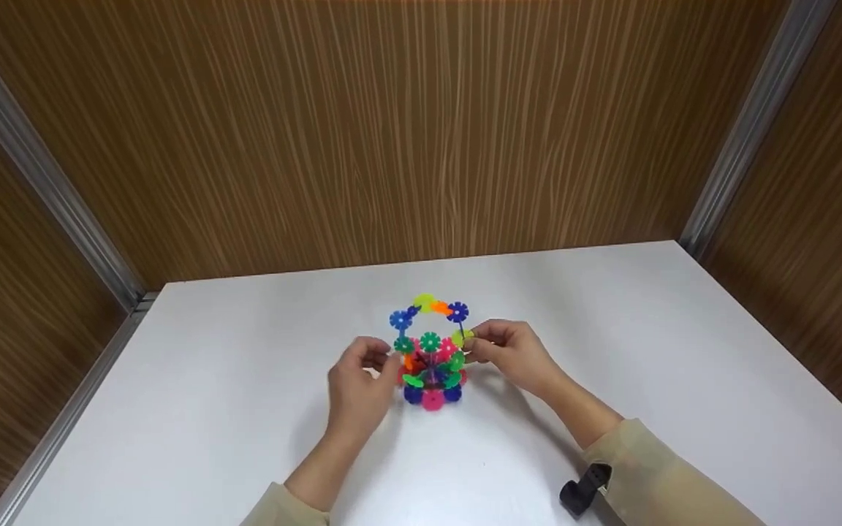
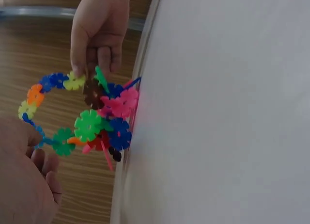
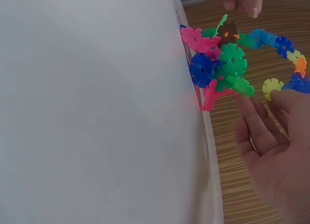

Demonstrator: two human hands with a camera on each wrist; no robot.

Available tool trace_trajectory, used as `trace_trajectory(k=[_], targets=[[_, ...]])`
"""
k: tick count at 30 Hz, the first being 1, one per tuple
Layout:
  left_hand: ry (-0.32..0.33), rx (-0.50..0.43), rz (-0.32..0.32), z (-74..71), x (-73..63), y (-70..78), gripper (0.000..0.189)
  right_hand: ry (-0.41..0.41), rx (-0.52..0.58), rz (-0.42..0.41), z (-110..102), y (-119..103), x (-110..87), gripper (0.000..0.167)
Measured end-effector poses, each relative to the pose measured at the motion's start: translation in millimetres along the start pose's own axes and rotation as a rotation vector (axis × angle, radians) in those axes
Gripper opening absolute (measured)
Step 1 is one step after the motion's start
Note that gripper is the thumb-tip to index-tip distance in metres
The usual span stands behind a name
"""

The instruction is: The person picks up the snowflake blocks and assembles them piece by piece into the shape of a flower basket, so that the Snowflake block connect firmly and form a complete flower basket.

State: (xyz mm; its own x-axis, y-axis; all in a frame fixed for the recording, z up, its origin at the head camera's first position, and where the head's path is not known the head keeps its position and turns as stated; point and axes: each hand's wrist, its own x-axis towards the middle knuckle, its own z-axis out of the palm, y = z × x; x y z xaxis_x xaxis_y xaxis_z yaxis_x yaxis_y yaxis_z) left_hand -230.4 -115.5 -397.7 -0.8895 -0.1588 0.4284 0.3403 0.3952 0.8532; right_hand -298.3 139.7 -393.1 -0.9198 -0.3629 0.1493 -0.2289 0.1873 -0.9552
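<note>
A small basket (image 1: pixel 433 399) of colourful interlocking flower-shaped plastic discs stands on the white table, with an arched handle (image 1: pixel 425 302) of linked discs over it. My right hand (image 1: pixel 514 356) is at its right side, thumb and finger pinching the yellow disc (image 3: pixel 272 88) low on the handle. In the left wrist view, that yellow disc (image 2: pixel 74 81) sits right at the right hand's fingertips. On the opposite side, my left hand (image 1: pixel 359 387) is beside the basket with loosely bent fingers. The right wrist view shows a gap between the left hand (image 3: pixel 238 1) and the discs.
The white table (image 1: pixel 209 394) meets a wood-patterned back panel (image 1: pixel 421 131), with similar panels at both sides and metal corner posts. A black device (image 1: pixel 585 491) is strapped at the right sleeve cuff.
</note>
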Motion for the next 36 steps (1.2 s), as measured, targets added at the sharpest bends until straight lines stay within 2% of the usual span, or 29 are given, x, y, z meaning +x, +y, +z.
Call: trace_trajectory(k=[3, 7, 9, 10, 12, 15, 17, 20, 26, 36], targets=[[-0.091, 0.003, 0.086, 8.0, -8.1, 8.2, 0.010, 0.000, -0.002, -0.003, 0.1, 0.5, -0.1, 0.015], [-0.206, 0.019, 0.086, 20.6, -14.4, 13.6, 0.019, -0.013, 0.004, -0.007, 0.2, 2.7, 0.1, 0.016], [-0.232, 0.062, 0.101, 28.5, -15.6, 15.1, 0.024, -0.017, 0.011, -0.011, -0.8, 4.0, 0.0, 0.016], [-0.234, 0.102, 0.129, 32.6, -15.9, 15.9, 0.026, -0.018, 0.018, -0.013, -1.0, 4.5, -0.1, 0.016], [-0.221, 0.221, 0.204, 41.3, -16.4, 17.0, 0.032, -0.018, 0.030, -0.017, -1.4, 5.6, -0.6, 0.016], [-0.169, 0.449, 0.307, 54.5, -17.5, 19.0, 0.042, -0.012, 0.031, -0.022, -2.1, 6.6, -1.4, 0.015], [-0.139, 0.572, 0.334, 62.3, -17.5, 19.4, 0.047, -0.009, 0.026, -0.031, -2.6, 7.4, -1.9, 0.015], [-0.100, 0.660, 0.326, 71.5, -14.8, 17.6, 0.047, -0.005, 0.006, -0.037, -3.1, 8.3, -2.3, 0.015], [0.003, 0.642, 0.330, 77.1, -11.1, 7.9, 0.035, -0.022, -0.012, -0.027, -5.0, 8.8, -3.9, 0.016], [0.055, 0.568, 0.361, 77.2, -7.4, -7.6, 0.025, -0.053, 0.044, -0.045, -5.1, 11.4, -5.3, 0.020]])
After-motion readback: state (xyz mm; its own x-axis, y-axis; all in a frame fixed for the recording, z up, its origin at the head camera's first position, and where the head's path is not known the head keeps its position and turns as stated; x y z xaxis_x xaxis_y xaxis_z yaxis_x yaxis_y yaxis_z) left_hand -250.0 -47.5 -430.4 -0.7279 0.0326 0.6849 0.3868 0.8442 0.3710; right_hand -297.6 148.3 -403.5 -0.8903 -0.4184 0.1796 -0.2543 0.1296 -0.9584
